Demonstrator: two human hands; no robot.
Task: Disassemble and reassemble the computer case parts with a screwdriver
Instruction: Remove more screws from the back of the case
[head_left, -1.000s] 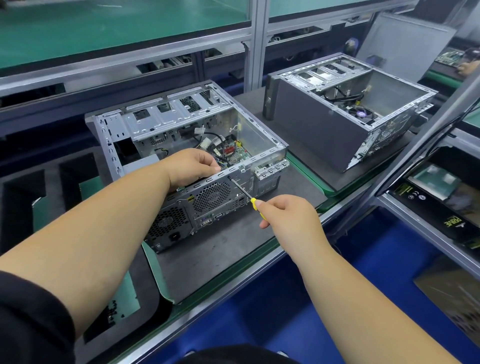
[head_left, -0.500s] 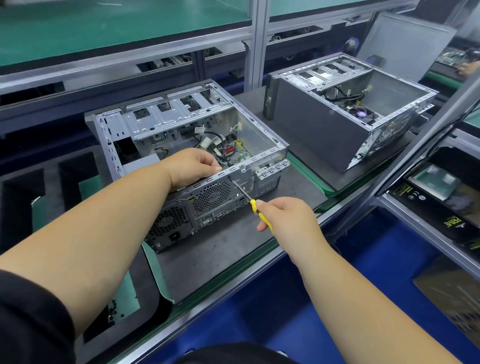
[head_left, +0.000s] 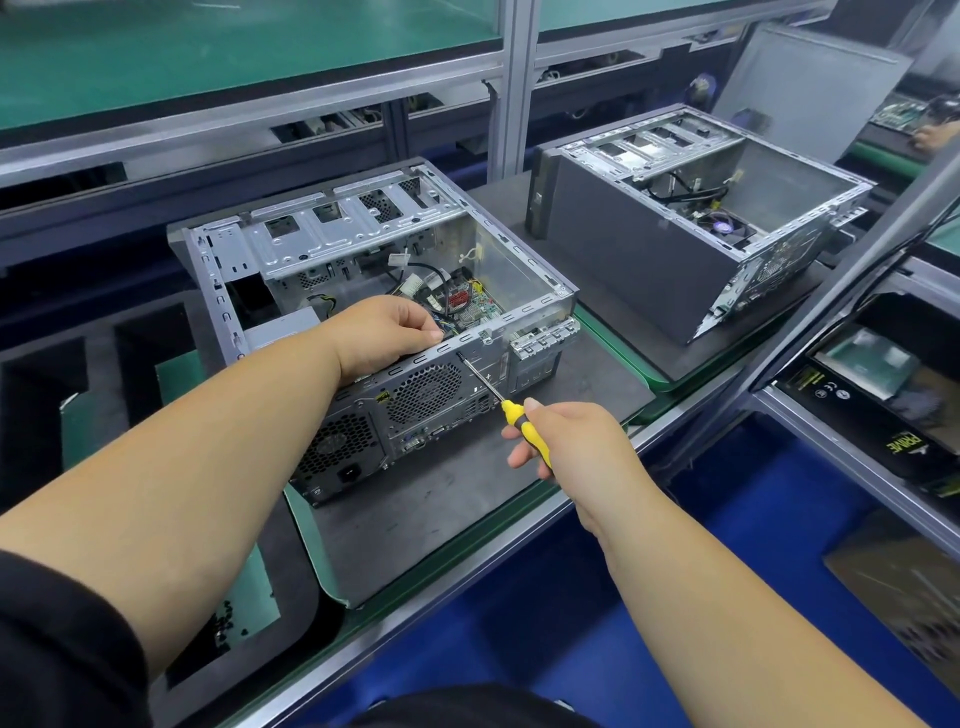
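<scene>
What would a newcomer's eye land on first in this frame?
Most likely the yellow-handled screwdriver in the right hand, its tip set against the top rear edge of the open computer case at centre. Next, the left hand gripping that same rear edge, just left of the tip. Behind to the right stands a second open case, tilted.

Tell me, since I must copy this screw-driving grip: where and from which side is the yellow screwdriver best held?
Grip the screwdriver by its yellow handle, from the near right, as the right hand does. Its thin shaft slants up-left to the rear panel of the open case, so only the thick handle end is free. The left hand steadies the case's top edge.
</scene>
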